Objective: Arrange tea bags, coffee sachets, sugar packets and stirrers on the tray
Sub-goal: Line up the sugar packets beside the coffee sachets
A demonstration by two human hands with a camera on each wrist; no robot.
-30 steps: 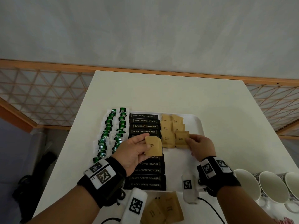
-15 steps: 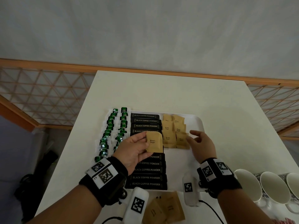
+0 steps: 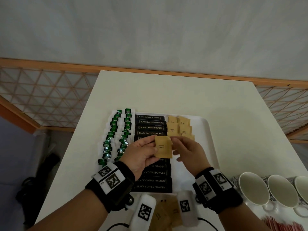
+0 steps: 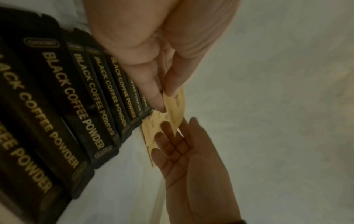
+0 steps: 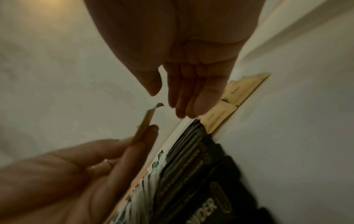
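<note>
As the right hand leaves the sugar rows it was touching a second ago and travels toward the left, the scene reads from left to right as follows. Two columns of green-and-white tea bags (image 3: pixel 116 135) lie along the left edge of the white rectangular plastic tray (image 3: pixel 209 130), which rests on the cream worktop (image 3: pixel 175 90). Next stands a column of black coffee sachets with gold lettering (image 3: pixel 150 125), partly hidden beneath the left hand (image 3: pixel 141 155). That hand pinches one tan paper brown-sugar packet (image 3: pixel 163 149) between thumb and fingers, holding it upright above the tray. Immediately beside it, the right hand (image 3: pixel 190 152) has its fingers extended and relaxed; the right wrist view shows a small gap between its fingertips (image 5: pixel 181 112) and the packet's edge, so it grips nothing yet. Behind both hands lie the tan sugar packets already laid in two rows (image 3: pixel 180 126) on the tray. Farther right, white ceramic cups (image 3: pixel 268 190) stand on the worktop, with red-and-white items at the lower right too blurred to identify. Loose tan packets (image 3: pixel 166 212) wait near the tray's front edge. The shift suggests a hand-to-hand transfer, after which the packet would extend the sugar rows; stirrers appear not yet placed.
</note>
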